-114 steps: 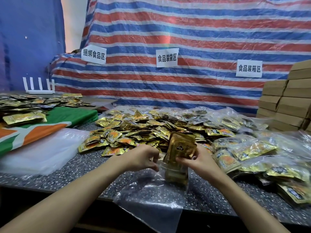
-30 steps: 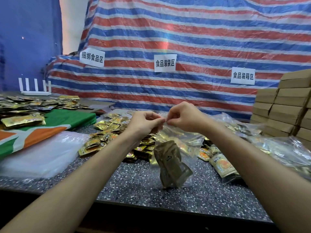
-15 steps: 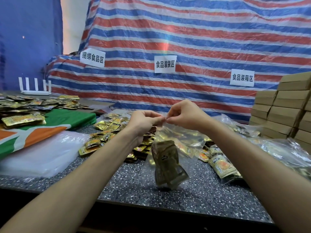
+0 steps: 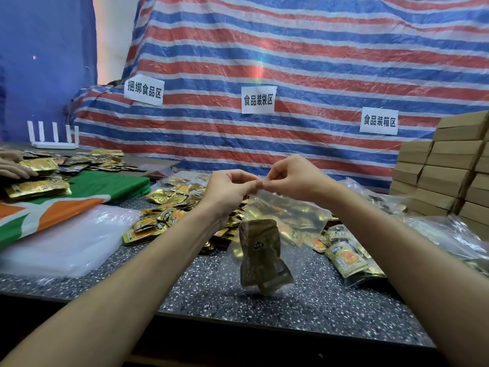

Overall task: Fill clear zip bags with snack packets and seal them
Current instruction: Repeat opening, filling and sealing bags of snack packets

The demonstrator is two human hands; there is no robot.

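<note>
- Speckled grey stone is nearest me: the counter [image 4: 304, 300] fills the lower middle of the frame. The clear zip bag [image 4: 291, 213] hangs just over it, and I cannot tell whether its bottom touches.
- Brown-gold snack packets [image 4: 260, 250] sit slumped and tilted in the bag's lower left corner.
- A few seconds ago this bag lay low on the counter with the packets going into its mouth. Now it is raised and hangs by its top edge, so I judge the loading of this bag done.
- My left hand [image 4: 230, 186] and right hand [image 4: 293, 178] meet at the centre of the frame. Each pinches the bag's top edge between thumb and fingertips, knuckles almost touching.
- Over the last second the two pinches have barely shifted. I judge the seal only begun at that end, with the strip toward the right yet to be pressed. Whether the zip has caught I cannot tell.
- Behind the hands lies the heap of loose packets [image 4: 169, 207], with filled bags [image 4: 346, 258] at the right and a stack of empty bags [image 4: 66, 242] at the lower left.
- Farthest off are cardboard boxes [image 4: 449, 168] at the right edge, the striped tarp [image 4: 291, 62] across the top, and another person's hand [image 4: 13, 168] at the left edge.
</note>
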